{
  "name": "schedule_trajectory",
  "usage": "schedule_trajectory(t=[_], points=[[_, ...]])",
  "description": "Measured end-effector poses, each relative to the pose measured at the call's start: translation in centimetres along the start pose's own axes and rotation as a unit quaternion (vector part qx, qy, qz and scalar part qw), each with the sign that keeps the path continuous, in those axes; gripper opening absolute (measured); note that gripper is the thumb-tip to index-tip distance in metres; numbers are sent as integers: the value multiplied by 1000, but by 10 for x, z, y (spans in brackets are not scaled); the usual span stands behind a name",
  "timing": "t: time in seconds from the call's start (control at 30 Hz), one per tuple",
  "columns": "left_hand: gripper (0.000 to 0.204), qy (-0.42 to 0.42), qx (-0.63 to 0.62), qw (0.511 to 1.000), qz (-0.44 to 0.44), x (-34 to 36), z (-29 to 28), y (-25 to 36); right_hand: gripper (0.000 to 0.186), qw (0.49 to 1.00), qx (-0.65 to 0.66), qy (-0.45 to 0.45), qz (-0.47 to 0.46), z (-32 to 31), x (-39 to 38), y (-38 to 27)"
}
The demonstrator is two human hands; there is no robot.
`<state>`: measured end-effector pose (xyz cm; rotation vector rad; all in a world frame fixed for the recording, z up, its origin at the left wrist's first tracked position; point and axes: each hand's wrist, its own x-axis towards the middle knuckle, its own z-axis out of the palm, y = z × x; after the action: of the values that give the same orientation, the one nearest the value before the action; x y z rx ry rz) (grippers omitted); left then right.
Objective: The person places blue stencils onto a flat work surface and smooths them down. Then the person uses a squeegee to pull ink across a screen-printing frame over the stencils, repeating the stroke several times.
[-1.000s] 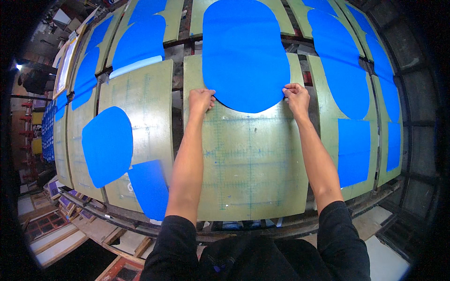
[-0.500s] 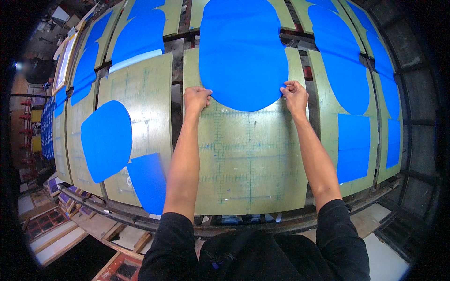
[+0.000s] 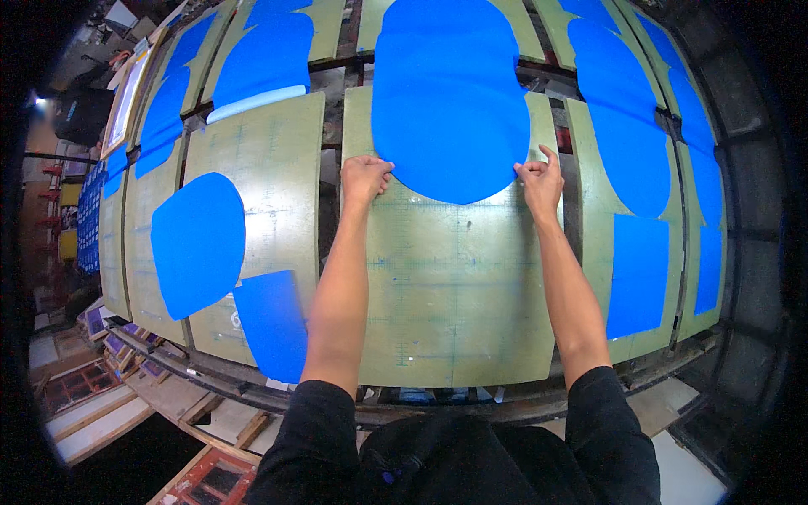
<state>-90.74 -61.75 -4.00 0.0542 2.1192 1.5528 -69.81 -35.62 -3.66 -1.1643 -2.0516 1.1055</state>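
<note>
A large blue rounded sheet (image 3: 450, 101) lies on the far half of a green gridded cutting mat (image 3: 454, 295) straight in front of me. My left hand (image 3: 364, 177) is closed on the sheet's near left edge. My right hand (image 3: 539, 178) pinches its near right edge, index finger raised. Both arms stretch out over the bare near part of the mat.
More green mats lie to either side. On the left mat rest a rounded blue piece (image 3: 198, 244) and a smaller blue rectangle (image 3: 271, 324). A blue rectangle (image 3: 637, 273) and long blue shapes (image 3: 619, 126) cover the right mats. Wooden frames (image 3: 93, 412) stand below left.
Both hands have slid the blue sheet a little farther away from me across the mat, and my arms are stretched out further.
</note>
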Motion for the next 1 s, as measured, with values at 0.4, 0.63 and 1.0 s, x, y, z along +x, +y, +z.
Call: schedule_trajectory(t=[0.4, 0.63, 1.0], points=[[13, 10, -1, 1000, -11, -2, 2, -1, 62, 1000, 14, 0, -3, 2, 4, 12], [13, 19, 8, 1000, -24, -4, 3, 2, 51, 999, 31, -3, -17, 3, 2, 15], [16, 18, 5, 1000, 4, -5, 2, 1, 44, 1000, 20, -6, -18, 4, 5, 21]])
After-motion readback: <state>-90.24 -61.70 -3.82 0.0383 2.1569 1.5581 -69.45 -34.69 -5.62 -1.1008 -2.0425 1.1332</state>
